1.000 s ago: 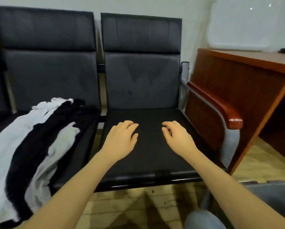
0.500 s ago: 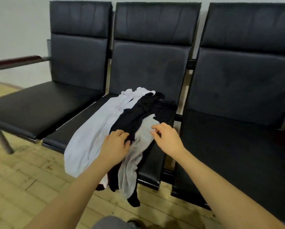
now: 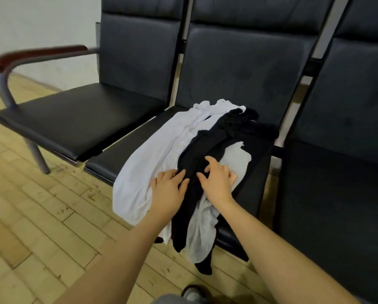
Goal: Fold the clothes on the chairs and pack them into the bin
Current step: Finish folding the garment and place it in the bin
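Three black chairs in a row on a pale wood floor [image 3: 41, 216], the left chair [image 3: 78, 119] with a dark red armrest [image 3: 38, 54], the middle chair [image 3: 238, 69] carrying a pile of clothes: a white piece [image 3: 153, 154] on the left, a black piece [image 3: 212, 141] across the middle, a grey piece [image 3: 236, 161] to the right, all draped over the seat's front edge toward the floor. Left hand [image 3: 168, 191] flat on the pile where white meets black, fingers loosely spread; right hand [image 3: 218, 181] just beside it on the black and grey cloth, fingers bent, clawing at the fabric. Right chair [image 3: 348, 132] bare; a shoe [image 3: 194, 292] at the bottom edge.
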Action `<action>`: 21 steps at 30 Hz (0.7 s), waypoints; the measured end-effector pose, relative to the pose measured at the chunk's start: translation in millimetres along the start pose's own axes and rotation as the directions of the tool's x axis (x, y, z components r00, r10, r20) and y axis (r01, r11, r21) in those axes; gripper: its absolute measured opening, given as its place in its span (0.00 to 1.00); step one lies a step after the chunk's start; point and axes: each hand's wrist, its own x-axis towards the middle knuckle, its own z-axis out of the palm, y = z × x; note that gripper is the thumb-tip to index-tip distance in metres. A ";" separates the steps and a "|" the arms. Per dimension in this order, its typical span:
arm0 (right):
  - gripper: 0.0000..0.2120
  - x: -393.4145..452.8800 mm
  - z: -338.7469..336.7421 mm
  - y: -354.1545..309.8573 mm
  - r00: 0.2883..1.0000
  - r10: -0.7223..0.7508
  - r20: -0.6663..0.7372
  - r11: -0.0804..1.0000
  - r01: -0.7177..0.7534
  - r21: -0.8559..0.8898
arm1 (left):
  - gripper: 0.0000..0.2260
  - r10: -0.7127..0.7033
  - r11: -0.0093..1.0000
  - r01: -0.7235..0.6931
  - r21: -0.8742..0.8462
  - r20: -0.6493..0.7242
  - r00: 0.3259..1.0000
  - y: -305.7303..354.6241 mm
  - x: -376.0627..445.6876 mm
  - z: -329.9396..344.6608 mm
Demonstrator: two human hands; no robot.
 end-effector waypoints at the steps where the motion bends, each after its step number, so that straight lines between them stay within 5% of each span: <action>1: 0.23 0.1 1.7 -0.9 1.000 -0.007 -0.008 1.000 0.007 0.020 | 0.17 0.000 1.000 0.000 -0.022 -0.013 1.000 1.2 0.2 0.7; 10: 0.14 -5.6 -31.8 1.7 0.974 -0.180 -0.138 0.967 0.201 0.155 | 0.15 0.126 0.978 -0.159 -0.135 -0.226 0.966 14.8 3.8 -18.5; 13: 0.11 -10.1 -56.3 9.1 0.970 -0.203 -0.136 0.964 0.222 0.149 | 0.13 0.137 0.921 -0.236 -0.310 -0.309 0.941 40.3 2.7 -38.8; 16: 0.07 -19.7 -82.9 18.6 0.966 -0.201 -0.163 0.966 0.223 0.129 | 0.12 0.015 0.821 -0.169 -0.545 -0.276 0.961 65.9 0.5 -59.9; 21: 0.06 -41.4 -121.6 26.1 0.911 -0.282 -0.302 0.918 0.347 0.190 | 0.13 0.088 0.753 -0.237 -0.614 -0.263 0.961 97.7 -12.4 -75.2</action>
